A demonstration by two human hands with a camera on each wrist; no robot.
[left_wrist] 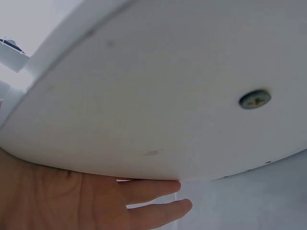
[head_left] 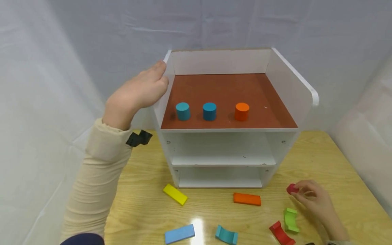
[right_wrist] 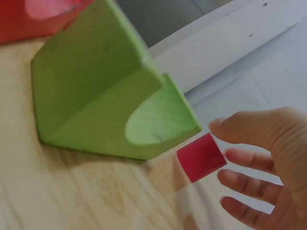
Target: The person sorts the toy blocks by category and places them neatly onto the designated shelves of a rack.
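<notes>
**Red cylinder pinched at the bench, shelf steadied from the side**

The right hand pinches a small red wooden cylinder between thumb and fingertips, low over the pale wood-grain bench, to the right of the white three-tier shelf unit. The left hand lies with straight fingers flat against the outside of the shelf's left wall, near its top rim; it holds nothing.

On the shelf's brown top deck stand two blue wooden cylinders and one orange wooden cylinder in a row, each apart from the next.

The risks, as I judge them: the pinch on the red cylinder is light and near its end, so it could slip and roll off across the bench. A carry to the top deck would pass close to the orange cylinder, which a knuckle could topple. The left hand only presses, so a hard bump could shift the shelf.

Scattered on the bench are a yellow flat block, an orange flat block, a light-blue flat block, a teal arch block, a green arch block and a red arch block. White cloth hangs behind and at both sides.
</notes>
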